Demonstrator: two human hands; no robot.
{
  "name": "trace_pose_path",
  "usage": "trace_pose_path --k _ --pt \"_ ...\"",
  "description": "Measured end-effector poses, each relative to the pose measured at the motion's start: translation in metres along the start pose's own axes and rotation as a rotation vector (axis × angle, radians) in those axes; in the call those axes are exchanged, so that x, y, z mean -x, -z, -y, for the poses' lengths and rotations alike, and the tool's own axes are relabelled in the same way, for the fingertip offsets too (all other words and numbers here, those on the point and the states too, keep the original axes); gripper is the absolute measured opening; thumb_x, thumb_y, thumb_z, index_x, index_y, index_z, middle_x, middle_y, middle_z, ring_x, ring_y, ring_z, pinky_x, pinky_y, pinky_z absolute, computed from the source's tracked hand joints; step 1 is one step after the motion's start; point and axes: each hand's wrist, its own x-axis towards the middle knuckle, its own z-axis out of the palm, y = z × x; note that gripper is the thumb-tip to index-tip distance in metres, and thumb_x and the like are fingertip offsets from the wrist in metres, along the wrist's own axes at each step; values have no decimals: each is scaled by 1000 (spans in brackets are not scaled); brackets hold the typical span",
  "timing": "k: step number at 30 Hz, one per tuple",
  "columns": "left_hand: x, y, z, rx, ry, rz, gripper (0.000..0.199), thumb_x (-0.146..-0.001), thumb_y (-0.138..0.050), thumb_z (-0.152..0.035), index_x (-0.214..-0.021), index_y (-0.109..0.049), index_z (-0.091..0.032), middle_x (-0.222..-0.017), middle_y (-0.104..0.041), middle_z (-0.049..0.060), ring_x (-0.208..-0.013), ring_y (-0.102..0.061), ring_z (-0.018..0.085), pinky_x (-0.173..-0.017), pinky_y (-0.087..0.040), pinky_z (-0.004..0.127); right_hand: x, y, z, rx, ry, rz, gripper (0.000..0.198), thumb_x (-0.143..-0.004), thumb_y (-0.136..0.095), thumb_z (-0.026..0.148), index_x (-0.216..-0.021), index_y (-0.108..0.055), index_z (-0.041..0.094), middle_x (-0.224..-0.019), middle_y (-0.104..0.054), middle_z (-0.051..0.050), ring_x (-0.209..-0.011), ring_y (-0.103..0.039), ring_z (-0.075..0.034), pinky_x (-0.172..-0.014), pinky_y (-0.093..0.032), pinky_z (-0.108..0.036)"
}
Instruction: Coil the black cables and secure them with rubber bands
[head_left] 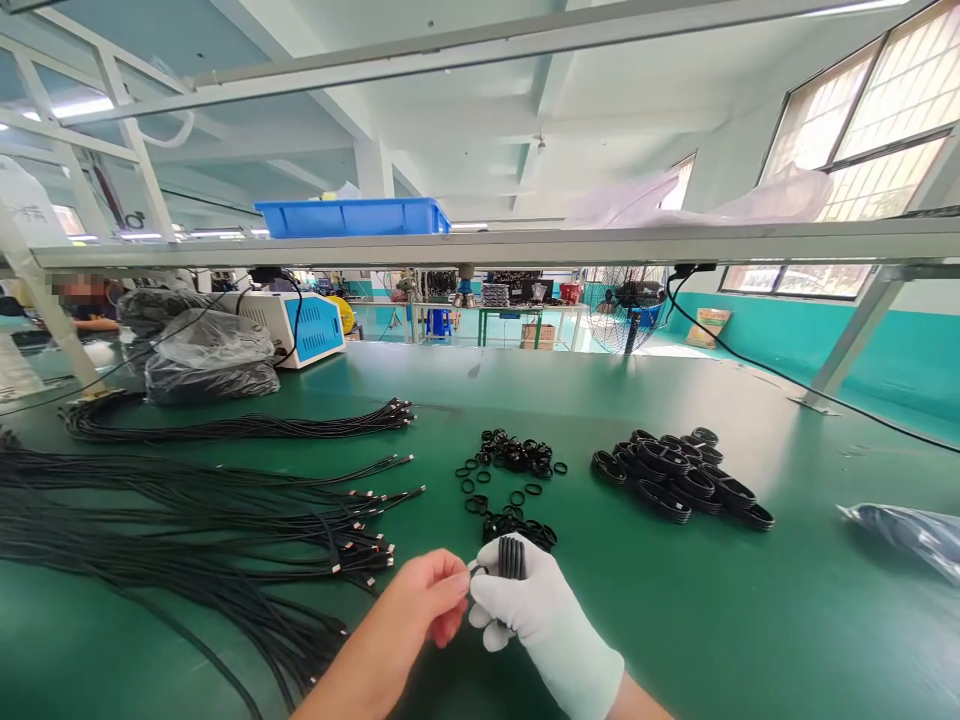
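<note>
In front of me, my right hand (517, 600), in a white glove, grips a coiled black cable (511, 558) whose turns lie side by side. My bare left hand (431, 600) is closed in a pinch right beside it. A small dark curved piece shows at its fingertips; I cannot tell whether it is a cable end or a ring. Just beyond the hands lie loose black rings (517, 455), some scattered singly, some heaped. Long black cables (225, 520) with metal-tipped plugs spread to the left. On the right is a pile of coiled black cables (675, 475).
A further cable bundle (247, 425) lies behind the others. A plastic-wrapped bundle (214, 360) and a white and blue machine (296, 328) stand back left. At the right edge lies a plastic bag (907, 535). Overhead, a shelf (525, 245) carries a blue tray (352, 218).
</note>
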Motion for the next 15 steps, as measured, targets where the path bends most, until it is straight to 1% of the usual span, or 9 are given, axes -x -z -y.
trace_pose_path --k 2,4,6,8,9,10,13,15 --pt "7 -7 0 207 36 27 23 -80 -44 -40 -71 -41 -19 -65 -45 -3 -56 -40 10 -54 -33 22 0 -2 -2 51 29 -18 23 -58 -56 14 -76 -44 20 -44 -47 8 -36 -44 -9 -38 -32 -21" --pt "13 -10 0 352 55 36 24 -77 -50 -41 -70 -43 -18 -64 -45 -3 -58 -39 10 -55 -32 22 1 -3 -5 127 71 -61 19 -60 -51 13 -77 -44 20 -42 -43 9 -35 -40 -8 -39 -30 -21" --pt "18 -7 0 412 40 64 27 -76 -51 -45 -72 -45 -19 -64 -47 -3 -59 -39 11 -55 -32 23 2 -5 -7 224 166 -136 17 -59 -48 12 -73 -43 20 -45 -42 8 -41 -40 -8 -42 -31 -21" --pt "20 -1 0 425 14 132 30 -77 -48 -49 -75 -47 -19 -67 -50 -2 -56 -39 11 -53 -32 23 4 -6 -8 318 278 -176 16 -57 -49 11 -68 -42 20 -52 -44 7 -50 -41 -8 -47 -32 -21" --pt "20 3 0 376 -2 157 30 -78 -45 -49 -76 -47 -19 -68 -51 -2 -53 -38 11 -53 -32 24 5 -7 -8 362 316 -177 16 -56 -49 10 -66 -41 20 -54 -43 6 -53 -40 -8 -48 -32 -22" --pt "19 6 0 282 -19 162 28 -80 -44 -47 -75 -46 -20 -68 -53 -2 -53 -38 11 -53 -31 24 6 -8 -7 399 332 -162 16 -55 -49 10 -65 -40 20 -55 -42 6 -54 -39 -8 -49 -31 -22" --pt "14 16 -6 -164 -42 83 16 -80 -44 -33 -71 -46 -20 -63 -57 -3 -58 -46 13 -59 -31 25 13 -10 -4 477 358 -119 15 -56 -46 9 -63 -38 20 -54 -37 7 -52 -34 -7 -48 -28 -22" --pt "15 20 -15 -415 -46 57 8 -74 -46 -24 -68 -49 -21 -63 -58 -3 -66 -51 16 -61 -31 25 18 -10 -2 499 392 -98 15 -57 -47 9 -62 -37 20 -54 -36 7 -53 -33 -7 -48 -28 -22"
